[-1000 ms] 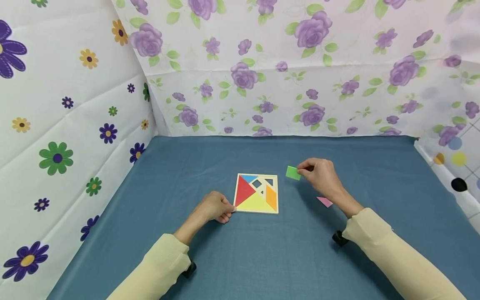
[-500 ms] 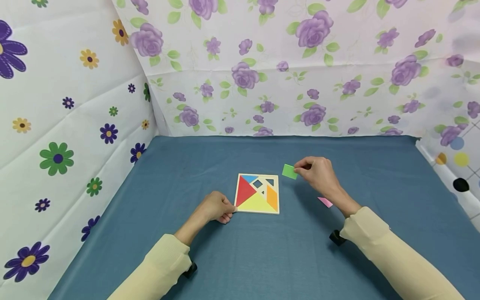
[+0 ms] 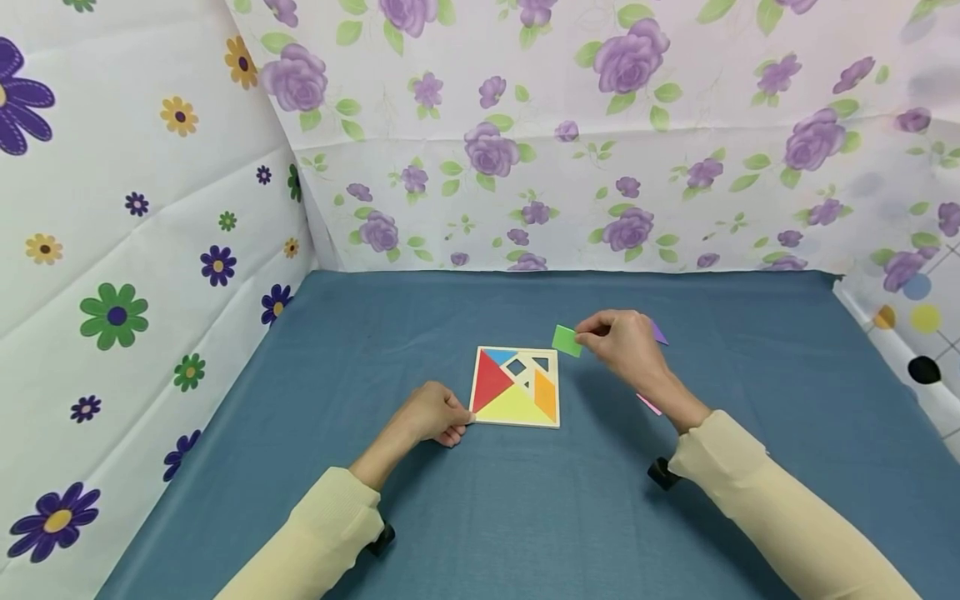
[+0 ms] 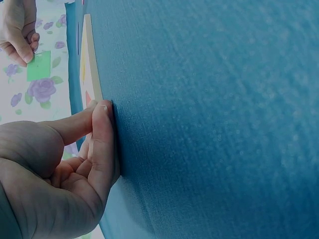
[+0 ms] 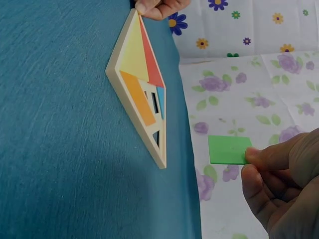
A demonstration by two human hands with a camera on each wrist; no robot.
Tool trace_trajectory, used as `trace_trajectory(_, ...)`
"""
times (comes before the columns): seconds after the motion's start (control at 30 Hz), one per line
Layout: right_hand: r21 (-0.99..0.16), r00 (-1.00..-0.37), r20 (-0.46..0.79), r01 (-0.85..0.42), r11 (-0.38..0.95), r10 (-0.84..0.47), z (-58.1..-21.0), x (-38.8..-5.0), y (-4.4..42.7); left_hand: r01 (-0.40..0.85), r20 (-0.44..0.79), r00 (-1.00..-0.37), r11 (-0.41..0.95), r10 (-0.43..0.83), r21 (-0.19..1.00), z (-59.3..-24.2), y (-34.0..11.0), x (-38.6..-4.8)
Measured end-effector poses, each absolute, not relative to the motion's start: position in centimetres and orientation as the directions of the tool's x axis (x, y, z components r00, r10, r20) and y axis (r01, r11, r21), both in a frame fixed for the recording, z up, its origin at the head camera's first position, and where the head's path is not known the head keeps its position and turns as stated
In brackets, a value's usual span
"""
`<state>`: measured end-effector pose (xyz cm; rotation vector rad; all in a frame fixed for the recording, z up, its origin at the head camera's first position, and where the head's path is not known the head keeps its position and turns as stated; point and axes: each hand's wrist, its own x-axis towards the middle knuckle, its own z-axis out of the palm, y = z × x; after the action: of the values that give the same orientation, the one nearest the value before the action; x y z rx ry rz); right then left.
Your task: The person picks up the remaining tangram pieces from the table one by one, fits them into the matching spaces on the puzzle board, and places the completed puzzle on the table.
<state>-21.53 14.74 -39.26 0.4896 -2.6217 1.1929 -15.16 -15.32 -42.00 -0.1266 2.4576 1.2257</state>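
My left hand (image 3: 432, 414) pinches the near-left corner of a wooden tangram board (image 5: 134, 113) between thumb and index finger. Set in the board are a red triangle (image 3: 489, 384), a yellow triangle (image 3: 513, 407), an orange parallelogram (image 3: 545, 396) and a blue triangle (image 3: 500, 356). Three holes show the cloth: a square, a triangle and a tiny one. Above the table, just off the board's far-right corner, my right hand (image 3: 626, 346) holds a green square piece (image 5: 228, 149) by one edge between thumb and fingertips.
A blue cloth (image 3: 517, 508) covers the table. Partly hidden by the right hand and forearm, a purple piece (image 3: 659, 332) and a pink piece (image 3: 648, 404) lie to the right of the board. Flowered sheets (image 3: 562, 167) hang behind and at the left.
My right hand has moved left with the green square, closer to the board. The purple piece has come into view behind it. My left hand has kept its place on the corner.
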Motion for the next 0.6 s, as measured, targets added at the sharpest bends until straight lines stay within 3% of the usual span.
trace_trajectory(0.6,-0.695,-0.930,0.313,-0.362,0.621,-0.192,-39.3,-21.5,12.9,-0.257,-0.392,-0.915,0.609,0.097,0.751,-42.0,-15.4,-15.2)
